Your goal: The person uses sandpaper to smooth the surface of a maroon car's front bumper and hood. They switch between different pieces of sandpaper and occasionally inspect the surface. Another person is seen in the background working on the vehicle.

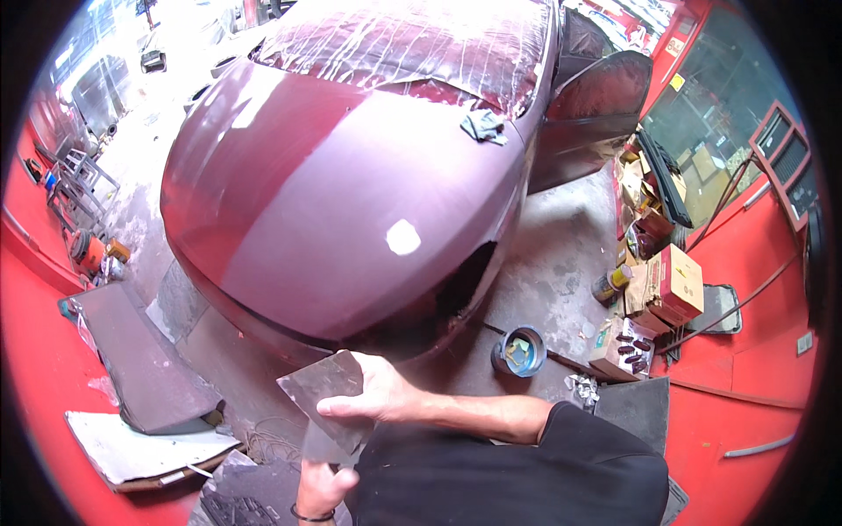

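Note:
In front of my body, a dark grey sheet (329, 399) that looks like sandpaper is held at a tilt. My right hand (377, 390) closes on its right side, thumb flat across the face. Below it, my left hand (324, 486) with a dark wristband is closed at the sheet's paler lower end; its fingers are partly hidden. Just beyond the hands stands a maroon car, its bonnet (351, 202) dull and pale over the middle and glossier at the left. A grey-green cloth (484, 127) lies near the windscreen, which is covered with streaked plastic film (403, 39).
A dark bucket (518, 351) with water and yellowish pieces stands on the floor to the right. Cardboard boxes (664, 289) and a can (611, 285) line the red right wall. An open car door (596, 114) juts out. Loose panels (145, 359) lie at left.

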